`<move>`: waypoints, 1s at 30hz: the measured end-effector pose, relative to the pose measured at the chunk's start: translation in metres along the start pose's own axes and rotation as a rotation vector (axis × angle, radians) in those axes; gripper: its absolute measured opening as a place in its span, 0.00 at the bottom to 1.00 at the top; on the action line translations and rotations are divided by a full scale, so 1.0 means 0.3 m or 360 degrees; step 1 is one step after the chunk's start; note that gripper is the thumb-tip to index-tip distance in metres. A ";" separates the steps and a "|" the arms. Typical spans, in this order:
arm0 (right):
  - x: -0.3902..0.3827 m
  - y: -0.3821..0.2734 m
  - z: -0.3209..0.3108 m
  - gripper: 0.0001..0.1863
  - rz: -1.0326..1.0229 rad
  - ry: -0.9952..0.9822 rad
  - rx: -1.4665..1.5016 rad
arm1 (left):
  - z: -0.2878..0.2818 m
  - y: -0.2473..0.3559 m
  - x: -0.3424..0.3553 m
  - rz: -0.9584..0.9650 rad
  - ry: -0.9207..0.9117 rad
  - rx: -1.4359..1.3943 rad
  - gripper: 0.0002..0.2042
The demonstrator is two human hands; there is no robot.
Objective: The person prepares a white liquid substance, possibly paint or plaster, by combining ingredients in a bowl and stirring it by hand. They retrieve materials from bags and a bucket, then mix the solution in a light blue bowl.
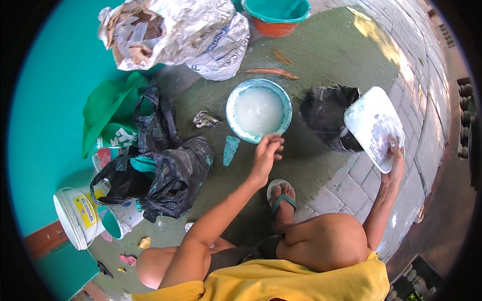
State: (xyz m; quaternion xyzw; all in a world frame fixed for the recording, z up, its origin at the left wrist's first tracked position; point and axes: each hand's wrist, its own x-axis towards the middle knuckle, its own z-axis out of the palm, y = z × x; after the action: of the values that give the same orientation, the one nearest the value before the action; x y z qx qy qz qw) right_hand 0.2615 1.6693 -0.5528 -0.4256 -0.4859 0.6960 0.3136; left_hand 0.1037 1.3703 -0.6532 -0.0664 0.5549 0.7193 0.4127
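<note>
The figure shows a seated or squatting person's two bare hands at work above a green-stained ground [311,60]. The right hand [396,156] is clamped on the lower edge of a white tray [372,115], which is rounded at the corners, smeared with grey and pale marks, and held tilted to the right of the basin. The left hand [269,156] lies at the near rim of a round basin [230,111] containing a cloudy whitish liquid [258,110]; its fingers are loosely bent, and whether their tips meet the thumb or touch the rim cannot be told. Just left of the left hand, a tapered teal strip [231,150] lies flat on the ground. A black bag [321,118] stands open between basin and tray, partly overlapped by the latter. Farther left are a second black bag [183,173] and a white bucket [73,215] tipped on its side; beyond the basin stands an orange-and-teal bucket [276,28].
</note>
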 end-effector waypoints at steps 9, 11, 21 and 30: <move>0.024 0.226 0.493 0.16 -0.0377 -0.0603 -0.0476 | -0.140 -0.145 -0.005 -0.0212 0.0657 -0.0692 0.26; 0.027 0.299 0.547 0.20 -0.0849 -0.0707 -0.0883 | -0.176 -0.112 0.005 -0.0104 0.0517 -0.0676 0.28; -0.042 0.378 0.611 0.30 -0.2231 -0.0835 -0.1586 | -0.179 -0.059 -0.005 -0.0059 0.0353 -0.0747 0.30; -0.055 0.340 0.623 0.26 -0.2484 -0.0917 -0.1501 | -0.226 -0.047 0.024 -0.0072 0.0369 -0.0736 0.29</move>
State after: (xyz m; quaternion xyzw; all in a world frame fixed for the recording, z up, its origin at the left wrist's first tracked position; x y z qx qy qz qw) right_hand 0.0988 1.5450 -0.6133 0.1236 -0.9216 0.1013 0.3538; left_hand 0.0839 1.3168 -0.6930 -0.2535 0.4177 0.8051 0.3362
